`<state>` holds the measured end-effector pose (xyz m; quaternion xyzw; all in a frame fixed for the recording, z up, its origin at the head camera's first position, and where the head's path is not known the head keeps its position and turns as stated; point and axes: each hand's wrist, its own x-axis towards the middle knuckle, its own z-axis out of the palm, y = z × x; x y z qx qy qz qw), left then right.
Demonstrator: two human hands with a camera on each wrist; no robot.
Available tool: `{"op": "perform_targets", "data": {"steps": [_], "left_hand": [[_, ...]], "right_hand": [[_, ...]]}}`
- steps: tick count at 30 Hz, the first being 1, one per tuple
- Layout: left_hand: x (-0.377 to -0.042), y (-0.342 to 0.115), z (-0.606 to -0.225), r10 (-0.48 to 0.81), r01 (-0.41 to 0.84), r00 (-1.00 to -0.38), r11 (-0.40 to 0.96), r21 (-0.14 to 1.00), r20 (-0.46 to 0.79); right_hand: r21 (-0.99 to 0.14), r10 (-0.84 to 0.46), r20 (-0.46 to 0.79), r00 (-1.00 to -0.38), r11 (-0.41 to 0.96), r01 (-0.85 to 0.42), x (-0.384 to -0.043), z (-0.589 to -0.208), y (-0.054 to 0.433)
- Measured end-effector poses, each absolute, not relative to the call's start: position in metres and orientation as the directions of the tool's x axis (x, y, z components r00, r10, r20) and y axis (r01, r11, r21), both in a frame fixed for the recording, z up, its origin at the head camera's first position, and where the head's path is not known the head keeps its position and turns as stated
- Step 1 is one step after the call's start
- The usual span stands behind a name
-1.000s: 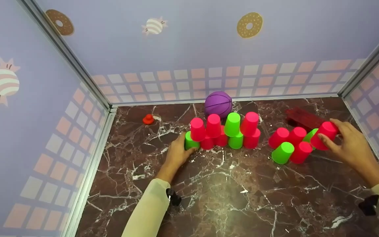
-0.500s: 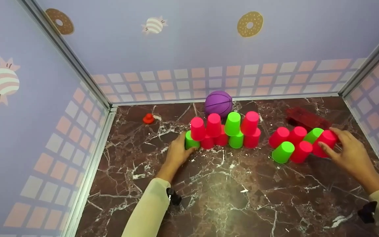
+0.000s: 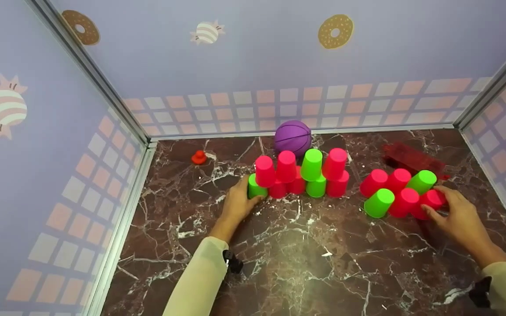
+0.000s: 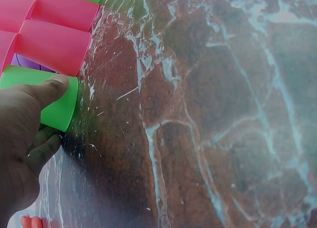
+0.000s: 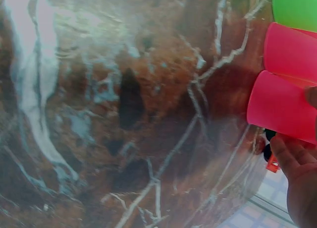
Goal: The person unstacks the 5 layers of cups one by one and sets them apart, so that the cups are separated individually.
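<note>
My left hand (image 3: 236, 201) grips a green cup (image 3: 257, 188) at the left end of a two-level row of upside-down cups. In the left wrist view, the thumb lies across this cup's side and the fingers are behind it. Pink cups (image 3: 286, 166) and a green cup (image 3: 312, 165) make up the upper level, standing on the lower cups. Farther right, my right hand (image 3: 461, 218) holds a pink cup (image 5: 282, 106) at the front right of a second group. Beside it there stand a pink cup (image 3: 404, 202) and a green cup (image 3: 379, 203), with others behind.
Behind the stacked cups, a purple ball (image 3: 293, 137) sits near the back wall. A small orange-red duck (image 3: 199, 157) is at the back left. A dark red translucent object (image 3: 411, 157) lies behind the right group. Walls enclose the marbled surface (image 3: 297, 263).
My right hand has brought its pink cup down and toward me, from over the back green cup to the front row's right end. The left hand keeps its hold in place.
</note>
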<state>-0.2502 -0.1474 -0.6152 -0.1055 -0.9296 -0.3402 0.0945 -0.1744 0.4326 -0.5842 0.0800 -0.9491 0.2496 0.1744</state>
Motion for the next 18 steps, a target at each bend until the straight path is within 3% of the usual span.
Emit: {"op": "perform_targets", "data": {"steps": [7,14,18], "left_hand": [[-0.247,-0.145,-0.609,0.121,0.236,-0.967,0.758,0.608,0.225],[-0.266,-0.156,-0.651,0.131,0.290,-0.947,0.744,0.602,0.294],[-0.268,-0.156,-0.654,0.131,0.283,-0.950,0.747,0.602,0.284]], "right_hand": [[-0.462,-0.057,0.351,-0.935,0.857,-0.226,-0.173,-0.585,0.433],[-0.474,-0.056,0.296,-0.953,0.858,-0.198,-0.172,-0.578,0.433],[-0.474,-0.058,0.310,-0.949,0.856,-0.207,-0.172,-0.574,0.432]]}}
